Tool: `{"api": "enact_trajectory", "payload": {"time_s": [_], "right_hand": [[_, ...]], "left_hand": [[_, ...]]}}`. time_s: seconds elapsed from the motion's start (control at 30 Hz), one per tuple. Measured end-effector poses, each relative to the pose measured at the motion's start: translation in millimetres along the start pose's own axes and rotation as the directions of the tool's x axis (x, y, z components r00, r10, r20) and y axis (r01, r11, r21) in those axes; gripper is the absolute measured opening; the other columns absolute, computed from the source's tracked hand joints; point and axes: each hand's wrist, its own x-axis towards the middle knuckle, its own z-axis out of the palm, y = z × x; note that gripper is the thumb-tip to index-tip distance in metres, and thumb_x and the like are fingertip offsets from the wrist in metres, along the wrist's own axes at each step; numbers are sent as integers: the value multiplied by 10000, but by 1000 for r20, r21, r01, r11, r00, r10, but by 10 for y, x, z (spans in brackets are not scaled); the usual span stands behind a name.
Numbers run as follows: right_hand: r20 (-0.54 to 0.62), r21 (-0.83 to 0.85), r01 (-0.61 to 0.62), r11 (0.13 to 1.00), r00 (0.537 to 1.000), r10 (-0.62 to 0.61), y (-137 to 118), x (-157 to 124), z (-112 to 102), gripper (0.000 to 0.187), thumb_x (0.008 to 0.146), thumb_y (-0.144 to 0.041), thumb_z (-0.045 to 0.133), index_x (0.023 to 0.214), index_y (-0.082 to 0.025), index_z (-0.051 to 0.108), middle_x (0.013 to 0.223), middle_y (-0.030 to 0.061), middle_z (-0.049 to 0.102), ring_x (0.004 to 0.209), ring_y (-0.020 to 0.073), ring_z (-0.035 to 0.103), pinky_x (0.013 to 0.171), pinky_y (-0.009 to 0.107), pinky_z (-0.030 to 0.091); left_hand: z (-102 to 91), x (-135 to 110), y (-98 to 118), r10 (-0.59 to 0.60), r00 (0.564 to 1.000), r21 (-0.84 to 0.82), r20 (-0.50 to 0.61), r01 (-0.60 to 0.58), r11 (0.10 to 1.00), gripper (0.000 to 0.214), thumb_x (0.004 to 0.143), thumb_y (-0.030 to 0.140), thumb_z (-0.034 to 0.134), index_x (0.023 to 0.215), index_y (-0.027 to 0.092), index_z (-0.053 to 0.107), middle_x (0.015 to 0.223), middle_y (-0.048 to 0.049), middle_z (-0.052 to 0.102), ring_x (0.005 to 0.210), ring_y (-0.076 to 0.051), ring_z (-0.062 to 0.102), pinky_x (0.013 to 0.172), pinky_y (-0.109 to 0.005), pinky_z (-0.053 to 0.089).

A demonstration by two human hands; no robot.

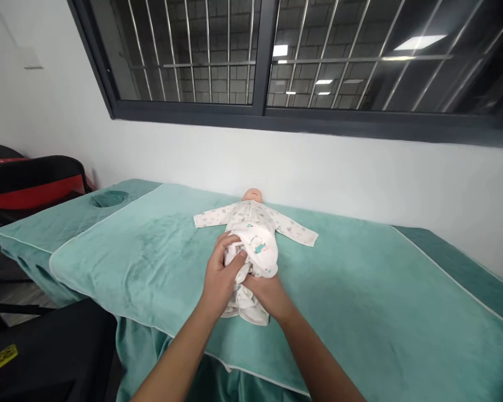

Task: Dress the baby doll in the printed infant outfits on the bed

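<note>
A baby doll (252, 195) lies on its back, head toward the wall, in a white printed top (247, 211) with both sleeves spread wide. Over its lower body is a bunched white baby garment (260, 250) with a small cartoon animal print; its exact kind is unclear. My left hand (223, 276) is closed on the left side of this cloth, thumb on top. From the right, my right hand (268, 293) grips the folds lower down, its fingers mostly hidden under the fabric. White cloth legs (247, 312) stick out below my hands.
A green plush cover (343, 312) with white piping lies over the bed, which has a face hole (109, 199) at its left end. Black and red chairs (33, 184) stand at left, a black seat (54, 352) in front. Behind is a white wall with a barred window (260, 61).
</note>
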Motion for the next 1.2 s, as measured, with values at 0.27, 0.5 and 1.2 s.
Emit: {"api": "enact_trajectory", "payload": {"time_s": [0.27,0.5,1.2], "right_hand": [[-226,-187,-81,979,974,38,-147,232,-625,401,713,-399,730,1054,-192,695,1176,81,691,1153,286,609,1066,440,429],[-394,-866,-286,410,896,-208,-187,166,-1722,664,761,-486,648,1371,-277,486,1304,130,569,1068,327,591,827,457,506],[-175,-790,-70,609,978,-115,286,1844,-709,273,898,-425,483,1045,-210,566,1127,77,606,939,213,618,804,363,491]], "left_hand": [[-40,81,-133,-174,954,-168,244,218,961,339,887,320,606,1220,268,633,1345,-47,594,1270,-241,521,1025,-349,447],[-275,302,-645,-304,945,127,121,290,949,271,883,346,563,1103,234,673,1247,-46,653,1193,-232,567,1019,-363,428],[746,1962,-1471,7,966,406,258,-115,907,287,847,120,471,1033,151,688,1089,-95,677,1008,-208,605,962,-376,452]]}}
